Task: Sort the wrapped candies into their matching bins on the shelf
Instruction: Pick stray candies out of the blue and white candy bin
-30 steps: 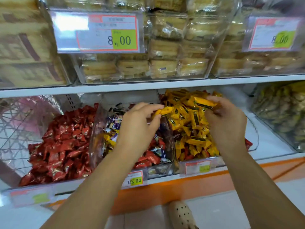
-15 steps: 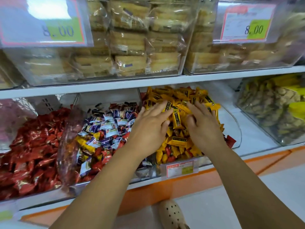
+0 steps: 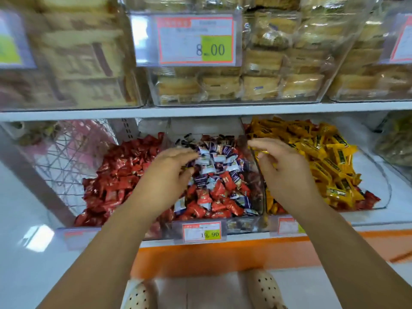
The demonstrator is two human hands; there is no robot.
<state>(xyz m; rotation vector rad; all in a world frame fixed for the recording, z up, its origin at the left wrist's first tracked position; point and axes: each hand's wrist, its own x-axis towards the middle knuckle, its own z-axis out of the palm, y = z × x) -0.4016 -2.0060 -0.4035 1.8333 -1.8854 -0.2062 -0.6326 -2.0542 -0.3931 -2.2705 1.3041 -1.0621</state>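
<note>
1. Reference: the price tag (image 3: 201, 233) on the near shelf edge marks the front of the middle bin (image 3: 242, 224), which appears to be the working bin. Its stock is mixed, with red strays (image 3: 219, 192) toward the near side and blue-and-white candies (image 3: 214, 161) toward the far side.
2. Left hand (image 3: 169, 175): it is over the left part of the middle bin. The fingers are loosely extended and close together, pointing at the blue-and-white wrappers. No candy shows in it, though motion blur makes this uncertain.
3. Right hand (image 3: 283, 172): it is at the clear divider between the middle bin and the yellow bin (image 3: 384, 188). The fingers are lightly curled. A yellow shape sits at the fingertips, but whether it is pinched or only seen through the divider cannot be told.
4. Destinations: the red pile (image 3: 116, 181) lies to the left. The yellow candies (image 3: 323, 166) lie to the right, with a few red pieces at their near edge.
5. Recommended procedure:
   - Pinch one stray at a time by its wrapper end.
   - Lift it clear of the divider before crossing.
   - Release it low over the matching pile so it does not bounce back.
   - Clear the near red strays first, as they look most numerous.
6. Far: the packaged biscuits (image 3: 223, 85) on the upper shelf are not part of this job.
</note>
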